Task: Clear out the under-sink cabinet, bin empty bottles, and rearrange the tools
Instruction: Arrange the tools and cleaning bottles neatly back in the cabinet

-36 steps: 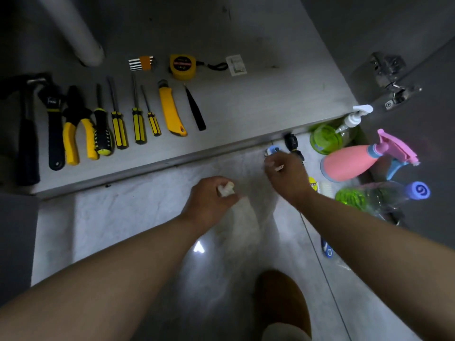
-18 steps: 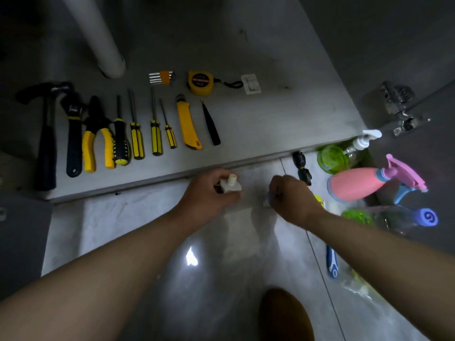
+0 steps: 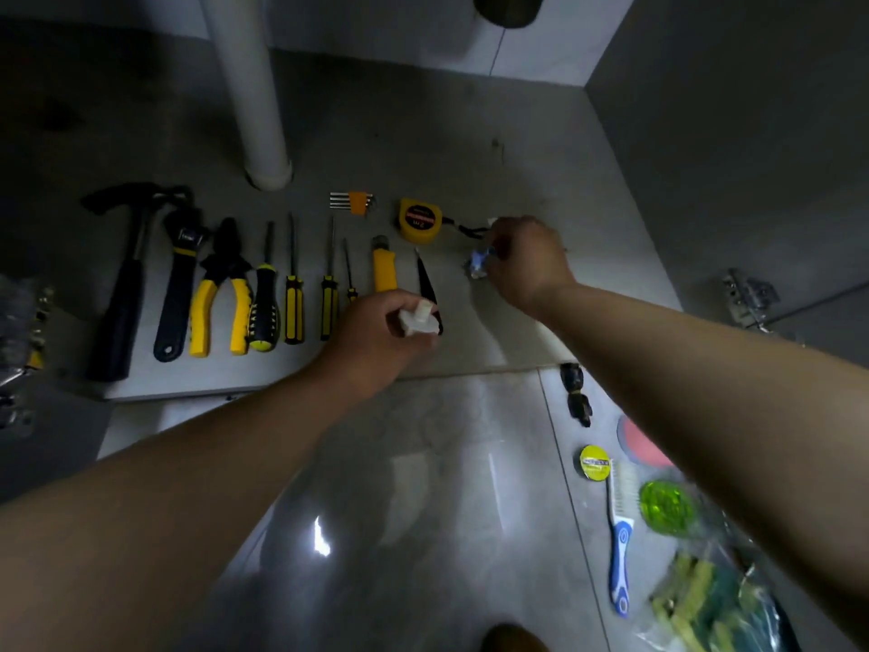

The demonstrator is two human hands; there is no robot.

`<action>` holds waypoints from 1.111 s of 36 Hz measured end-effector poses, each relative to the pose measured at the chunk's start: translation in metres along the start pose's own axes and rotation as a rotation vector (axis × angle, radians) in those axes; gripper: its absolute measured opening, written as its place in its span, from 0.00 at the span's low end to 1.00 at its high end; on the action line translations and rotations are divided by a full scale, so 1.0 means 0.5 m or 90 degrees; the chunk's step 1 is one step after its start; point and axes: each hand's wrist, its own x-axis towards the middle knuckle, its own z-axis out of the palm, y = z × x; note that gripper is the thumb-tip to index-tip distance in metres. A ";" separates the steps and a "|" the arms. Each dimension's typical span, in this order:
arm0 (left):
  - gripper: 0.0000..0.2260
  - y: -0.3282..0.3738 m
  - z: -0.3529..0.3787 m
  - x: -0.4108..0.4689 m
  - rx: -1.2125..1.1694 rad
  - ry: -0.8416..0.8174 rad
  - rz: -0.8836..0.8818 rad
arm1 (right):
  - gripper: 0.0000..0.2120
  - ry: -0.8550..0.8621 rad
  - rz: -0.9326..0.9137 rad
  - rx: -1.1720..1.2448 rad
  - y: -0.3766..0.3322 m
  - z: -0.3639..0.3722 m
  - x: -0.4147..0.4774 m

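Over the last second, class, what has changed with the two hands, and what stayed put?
Both hands moved forward from the floor tiles over the cabinet base. The left hand keeps gripping the white fitting; the right hand carries its small blue-and-white item up beside the tape measure. The row of tools stayed put.

A home's under-sink cabinet: drain pipe (image 3: pixel 249 87), door hinge (image 3: pixel 747 298), tiled floor (image 3: pixel 423 510).

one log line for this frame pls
left hand: holds white fitting | right hand: pinches blue-white item near tape measure | both over cabinet floor
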 end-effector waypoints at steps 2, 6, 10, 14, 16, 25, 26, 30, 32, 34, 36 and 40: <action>0.17 0.004 -0.006 0.006 0.002 0.004 -0.002 | 0.06 -0.005 -0.007 -0.004 -0.018 0.011 0.014; 0.21 0.003 -0.017 0.008 0.009 0.009 -0.003 | 0.07 -0.011 -0.009 0.001 -0.036 0.028 0.025; 0.20 0.002 -0.016 0.008 0.009 0.011 0.005 | 0.14 0.025 0.015 0.044 -0.046 0.038 -0.004; 0.19 -0.002 -0.008 0.010 0.017 0.007 0.024 | 0.08 0.102 0.004 0.148 -0.058 0.030 -0.074; 0.18 -0.002 -0.002 0.011 0.017 0.006 0.033 | 0.10 0.015 0.034 0.231 -0.063 0.018 -0.107; 0.17 0.003 0.021 0.002 0.062 0.021 0.071 | 0.04 -0.083 0.067 0.273 -0.051 0.002 -0.159; 0.16 0.001 0.020 -0.001 0.099 0.026 0.088 | 0.04 -0.064 0.075 0.251 -0.047 0.001 -0.154; 0.12 -0.008 0.005 -0.020 0.470 0.064 0.280 | 0.02 0.001 0.091 0.139 -0.023 -0.002 -0.131; 0.13 -0.017 0.001 -0.034 0.626 0.025 0.351 | 0.01 0.000 0.081 0.079 -0.014 0.000 -0.122; 0.13 -0.024 0.005 -0.046 0.687 -0.008 0.371 | 0.02 -0.010 0.071 0.038 -0.010 0.003 -0.114; 0.13 -0.028 0.010 -0.054 0.713 -0.031 0.361 | 0.02 -0.023 0.068 0.015 -0.008 0.007 -0.107; 0.13 -0.033 0.014 -0.060 0.756 -0.060 0.337 | 0.02 -0.052 0.075 -0.006 -0.010 0.016 -0.097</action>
